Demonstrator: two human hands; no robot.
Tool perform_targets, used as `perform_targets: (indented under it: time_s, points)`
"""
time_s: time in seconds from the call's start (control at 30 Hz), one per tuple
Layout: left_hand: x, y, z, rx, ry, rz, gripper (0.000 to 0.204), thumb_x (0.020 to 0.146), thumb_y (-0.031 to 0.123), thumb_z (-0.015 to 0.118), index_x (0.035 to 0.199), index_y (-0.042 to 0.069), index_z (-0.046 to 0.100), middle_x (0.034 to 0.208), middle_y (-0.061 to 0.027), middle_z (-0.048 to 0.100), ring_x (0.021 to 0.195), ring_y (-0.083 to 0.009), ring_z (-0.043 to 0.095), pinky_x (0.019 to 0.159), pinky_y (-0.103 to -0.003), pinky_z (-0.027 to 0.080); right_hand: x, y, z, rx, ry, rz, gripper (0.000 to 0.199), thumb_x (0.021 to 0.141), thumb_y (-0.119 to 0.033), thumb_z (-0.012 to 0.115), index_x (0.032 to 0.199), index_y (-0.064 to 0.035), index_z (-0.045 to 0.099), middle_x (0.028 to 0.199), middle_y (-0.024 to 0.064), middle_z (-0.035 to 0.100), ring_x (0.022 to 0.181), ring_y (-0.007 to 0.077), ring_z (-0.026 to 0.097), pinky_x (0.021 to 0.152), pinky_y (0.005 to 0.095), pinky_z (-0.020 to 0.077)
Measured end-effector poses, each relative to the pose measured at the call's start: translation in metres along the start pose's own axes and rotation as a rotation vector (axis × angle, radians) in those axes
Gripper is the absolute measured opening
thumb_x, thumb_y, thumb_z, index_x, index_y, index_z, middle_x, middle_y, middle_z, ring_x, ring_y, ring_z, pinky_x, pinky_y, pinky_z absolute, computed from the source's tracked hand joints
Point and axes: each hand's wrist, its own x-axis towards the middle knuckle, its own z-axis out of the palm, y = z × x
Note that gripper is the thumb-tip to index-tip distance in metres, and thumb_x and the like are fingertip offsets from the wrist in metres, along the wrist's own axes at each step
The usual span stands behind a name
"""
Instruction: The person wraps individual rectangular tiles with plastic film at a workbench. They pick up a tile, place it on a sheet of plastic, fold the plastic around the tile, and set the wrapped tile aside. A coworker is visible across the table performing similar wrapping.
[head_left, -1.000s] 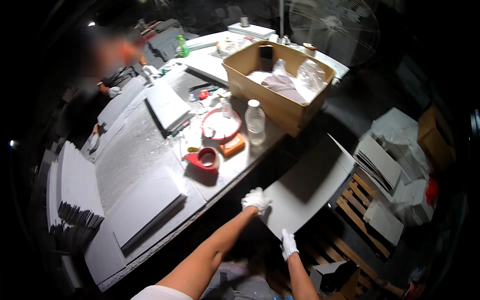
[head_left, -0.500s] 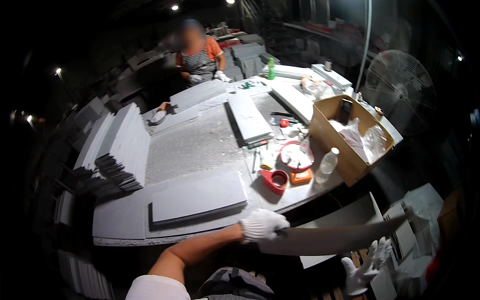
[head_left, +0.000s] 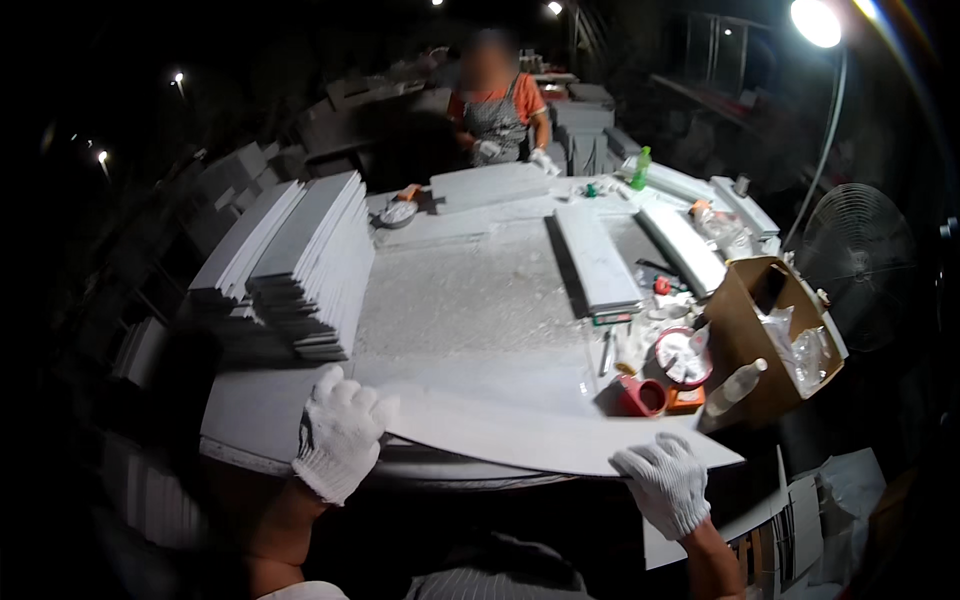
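Note:
A long, thin, pale grey board (head_left: pixel 520 435) lies level along the front edge of the worktable (head_left: pixel 450 290). My left hand (head_left: pixel 345 430), in a white knit glove, grips the board's left end with the fingers curled over it. Toward the other end, my right hand (head_left: pixel 668 480), gloved the same way, clasps the near edge, fingers on top. Both thumbs are hidden. Whatever lies directly under the board cannot be seen.
Stacked grey slabs (head_left: pixel 310 260) rise at the table's left. A red tape dispenser (head_left: pixel 640 396), a red bowl (head_left: pixel 684 358), a clear bottle (head_left: pixel 736 388) and a cardboard box (head_left: pixel 745 310) stand at right. Across the table is a co-worker (head_left: pixel 497 115) in white gloves.
The board has come from the lower right onto the table's front edge. My right hand, open beside it before, now grips it. My left hand has moved left with its end. The view has turned.

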Motion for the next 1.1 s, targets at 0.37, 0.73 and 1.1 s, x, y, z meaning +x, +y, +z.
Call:
perform_targets:
  time_s: [0.37,0.73,1.1]
  points:
    - [-0.095,0.039,0.158,-0.344,0.200,-0.050,0.046,0.069,0.046,0.077,0.099,0.012,0.066,0.097,-0.0002,0.061,0.093,-0.0203,0.057,0.081,-0.035,0.043,0.034,-0.039,0.151,0.022,-0.146,-0.104,0.033,0.065,-0.026,0.079,0.095,-0.0207,0.066,0.089,-0.0016,0.060,0.085,0.0217,0.060,0.074,0.0375,0.0476]
    - [-0.081,0.029,0.187,-0.770,-0.374,-0.090,0.019,0.082,0.032,0.067,0.079,0.014,0.071,0.074,-0.0070,0.064,0.067,-0.0270,0.062,0.059,-0.041,0.048,0.057,-0.009,0.181,0.182,-0.750,-0.002,0.043,0.087,-0.057,0.056,0.092,-0.0163,0.070,0.080,0.0064,0.067,0.075,0.0285,0.068,0.060,0.0408,0.0524]
    - [0.025,0.040,0.157,-0.305,-0.072,0.022,0.059,0.081,0.019,0.065,0.138,0.020,0.049,0.127,-0.0046,0.047,0.109,-0.0245,0.051,0.095,-0.042,0.043,0.170,0.045,0.144,0.347,-0.898,-0.055,0.040,0.095,-0.047,0.049,0.093,-0.0117,0.066,0.080,0.0147,0.067,0.077,0.0386,0.065,0.066,0.0476,0.0507]
